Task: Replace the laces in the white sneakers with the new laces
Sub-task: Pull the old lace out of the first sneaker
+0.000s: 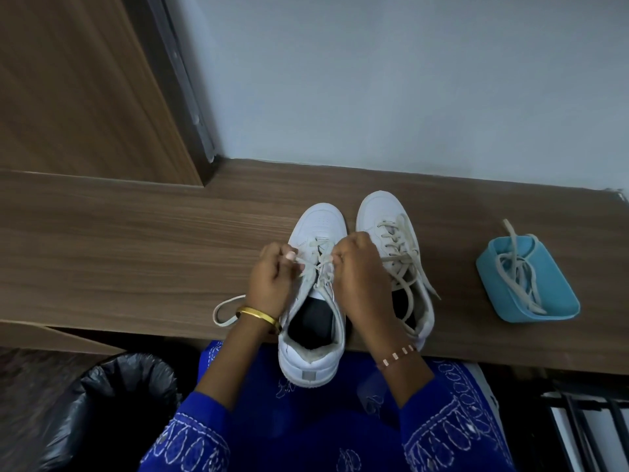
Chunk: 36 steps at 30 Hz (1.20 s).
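Two white sneakers stand side by side on the wooden desk [136, 253], toes pointing away from me. The left sneaker [311, 338] overhangs the desk's near edge above my lap. My left hand [272, 277] pinches a strand of its off-white lace [318, 267] at the left eyelets. My right hand [360, 270] grips the lace on the right side of the same shoe. One loose end of this lace [224, 310] loops out on the desk to the left. The right sneaker [388, 229] is laced, its ends lying loose over its side.
A light blue tray [558, 301] at the right holds a bundle of off-white laces [520, 270], one end sticking out over its far rim. A bin with a black bag [112, 396] stands below the desk at the left. A grey wall rises behind the desk.
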Each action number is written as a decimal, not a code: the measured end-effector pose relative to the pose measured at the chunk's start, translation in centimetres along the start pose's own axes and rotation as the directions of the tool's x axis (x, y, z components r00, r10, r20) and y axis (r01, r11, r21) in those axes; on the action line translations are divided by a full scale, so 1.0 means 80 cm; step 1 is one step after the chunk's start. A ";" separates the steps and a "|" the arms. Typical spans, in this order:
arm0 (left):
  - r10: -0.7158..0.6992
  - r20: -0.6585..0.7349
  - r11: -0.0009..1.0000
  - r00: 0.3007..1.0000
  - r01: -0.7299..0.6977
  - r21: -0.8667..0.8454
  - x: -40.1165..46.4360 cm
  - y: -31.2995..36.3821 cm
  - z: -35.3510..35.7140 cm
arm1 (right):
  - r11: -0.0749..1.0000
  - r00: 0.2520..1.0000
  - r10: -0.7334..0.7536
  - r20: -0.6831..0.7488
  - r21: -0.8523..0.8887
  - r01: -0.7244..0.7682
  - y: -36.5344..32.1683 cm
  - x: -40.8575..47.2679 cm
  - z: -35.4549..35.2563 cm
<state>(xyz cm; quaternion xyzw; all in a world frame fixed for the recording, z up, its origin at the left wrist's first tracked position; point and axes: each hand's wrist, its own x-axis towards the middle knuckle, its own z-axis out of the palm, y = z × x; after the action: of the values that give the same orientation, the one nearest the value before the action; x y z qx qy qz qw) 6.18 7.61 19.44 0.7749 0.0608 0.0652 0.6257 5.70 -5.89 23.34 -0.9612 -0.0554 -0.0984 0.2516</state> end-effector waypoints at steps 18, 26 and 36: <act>0.322 0.160 0.804 0.933 -0.359 0.474 -0.003 0.015 -0.008 | 0.990 0.989 -0.135 0.058 -0.020 0.137 0.000 -0.001 -0.003; -0.261 0.161 0.885 0.952 0.303 -0.355 -0.022 0.014 -0.010 | 0.942 0.947 0.232 -0.221 0.294 -0.162 0.024 -0.004 -0.036; 0.302 0.098 0.862 0.948 -0.315 0.398 -0.017 0.028 -0.017 | 0.993 0.990 -0.114 0.087 0.033 0.111 0.004 -0.005 -0.019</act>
<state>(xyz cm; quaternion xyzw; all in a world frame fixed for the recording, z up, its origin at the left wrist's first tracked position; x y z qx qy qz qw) 4.67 8.20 21.91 0.8889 -0.0617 0.1380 0.4324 5.09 -6.95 24.36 -0.9563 -0.1220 -0.0689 0.2565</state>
